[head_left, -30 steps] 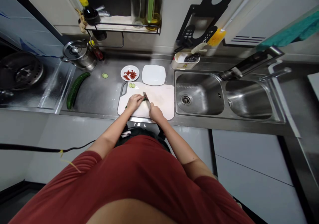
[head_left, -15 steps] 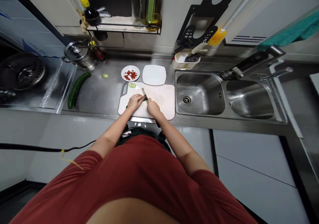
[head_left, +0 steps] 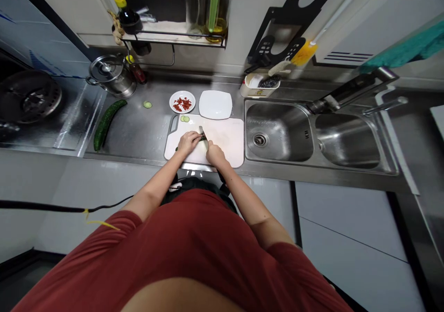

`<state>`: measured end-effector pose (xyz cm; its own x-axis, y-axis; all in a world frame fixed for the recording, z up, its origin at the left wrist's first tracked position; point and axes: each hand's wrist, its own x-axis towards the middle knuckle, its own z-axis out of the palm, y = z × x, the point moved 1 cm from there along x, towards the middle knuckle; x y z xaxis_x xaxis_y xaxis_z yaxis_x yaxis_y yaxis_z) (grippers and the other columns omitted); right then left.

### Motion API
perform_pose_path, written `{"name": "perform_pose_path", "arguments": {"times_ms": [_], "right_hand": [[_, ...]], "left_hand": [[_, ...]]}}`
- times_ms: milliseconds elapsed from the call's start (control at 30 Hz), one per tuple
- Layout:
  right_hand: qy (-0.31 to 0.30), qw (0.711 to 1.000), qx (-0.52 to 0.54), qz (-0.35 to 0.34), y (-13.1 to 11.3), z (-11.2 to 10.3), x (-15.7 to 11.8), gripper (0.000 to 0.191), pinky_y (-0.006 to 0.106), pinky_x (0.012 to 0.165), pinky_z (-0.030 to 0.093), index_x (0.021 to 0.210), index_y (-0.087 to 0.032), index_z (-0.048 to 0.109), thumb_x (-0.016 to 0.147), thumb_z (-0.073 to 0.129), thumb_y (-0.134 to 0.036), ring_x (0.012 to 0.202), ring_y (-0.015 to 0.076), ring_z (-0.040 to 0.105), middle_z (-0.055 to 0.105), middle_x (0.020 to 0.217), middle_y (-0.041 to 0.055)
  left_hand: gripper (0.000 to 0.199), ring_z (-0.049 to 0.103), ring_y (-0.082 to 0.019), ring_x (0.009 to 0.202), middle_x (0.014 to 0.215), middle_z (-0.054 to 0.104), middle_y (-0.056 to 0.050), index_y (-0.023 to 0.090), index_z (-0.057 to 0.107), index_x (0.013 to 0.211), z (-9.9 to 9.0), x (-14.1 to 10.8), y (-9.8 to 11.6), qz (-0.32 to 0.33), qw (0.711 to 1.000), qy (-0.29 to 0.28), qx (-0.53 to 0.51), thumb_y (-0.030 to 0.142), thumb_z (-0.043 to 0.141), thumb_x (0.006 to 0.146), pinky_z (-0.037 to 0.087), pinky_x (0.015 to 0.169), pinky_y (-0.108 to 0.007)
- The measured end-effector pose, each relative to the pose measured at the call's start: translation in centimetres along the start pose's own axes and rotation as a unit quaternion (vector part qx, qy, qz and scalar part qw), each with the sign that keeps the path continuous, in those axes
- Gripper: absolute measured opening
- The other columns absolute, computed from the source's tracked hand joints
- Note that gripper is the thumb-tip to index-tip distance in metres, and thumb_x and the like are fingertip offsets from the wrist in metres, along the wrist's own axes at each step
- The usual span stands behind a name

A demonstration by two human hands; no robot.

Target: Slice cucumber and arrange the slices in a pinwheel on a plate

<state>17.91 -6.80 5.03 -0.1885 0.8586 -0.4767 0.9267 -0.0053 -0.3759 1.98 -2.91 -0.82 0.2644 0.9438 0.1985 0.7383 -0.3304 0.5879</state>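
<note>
My left hand (head_left: 188, 142) is closed on a piece of cucumber (head_left: 203, 137) that lies on the white cutting board (head_left: 231, 140). Most of that piece is hidden under the fingers. With my right hand (head_left: 215, 154) I grip a kitchen knife (head_left: 203, 134); its blade stands at the right end of the cucumber piece, close to the left fingertips. A few pale cucumber slices (head_left: 185, 118) rest at the board's upper left. Behind the board are a white plate with chopped red pieces (head_left: 182, 102) and a white rectangular plate (head_left: 215, 104).
A whole cucumber (head_left: 107, 124) and a cut cucumber end (head_left: 147, 104) lie on the steel counter to the left. A lidded pot (head_left: 113, 76) stands behind them. On the right are a double sink (head_left: 277, 131) and a utensil holder (head_left: 259, 90). A bottle rack (head_left: 173, 38) hangs above.
My right hand and the knife have shifted slightly to the right, and more of the blade shows. My left hand stays on the cucumber piece.
</note>
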Motion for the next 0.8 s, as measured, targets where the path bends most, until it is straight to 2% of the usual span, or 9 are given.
{"name": "perform_pose_path", "arguments": {"times_ms": [600,800], "right_hand": [[0.032,0.999,-0.009,-0.011,-1.2,0.3,2.4,0.035,0.033,0.079,0.048,0.123,-0.013,0.042,0.089,0.037,-0.007,0.099,0.0255,0.064,0.065,0.105,0.0154],[0.01,1.0,-0.021,0.005,-0.7,0.6,1.1,0.034,0.032,0.078,0.048,0.122,-0.013,0.042,0.089,0.039,-0.007,0.098,0.025,0.064,0.065,0.105,0.0153]], "left_hand": [[0.023,0.06,-0.018,0.099,0.103,0.068,-0.005,0.024,0.071,0.102,0.1,0.0,-0.2,0.011,1.0,0.006,-0.003,0.029,0.052,0.092,0.046,0.091,-0.032],[0.023,0.061,-0.017,0.098,0.102,0.069,-0.004,0.024,0.071,0.102,0.2,0.0,-0.4,0.022,1.0,0.012,-0.005,0.03,0.052,0.092,0.046,0.091,-0.031]]}}
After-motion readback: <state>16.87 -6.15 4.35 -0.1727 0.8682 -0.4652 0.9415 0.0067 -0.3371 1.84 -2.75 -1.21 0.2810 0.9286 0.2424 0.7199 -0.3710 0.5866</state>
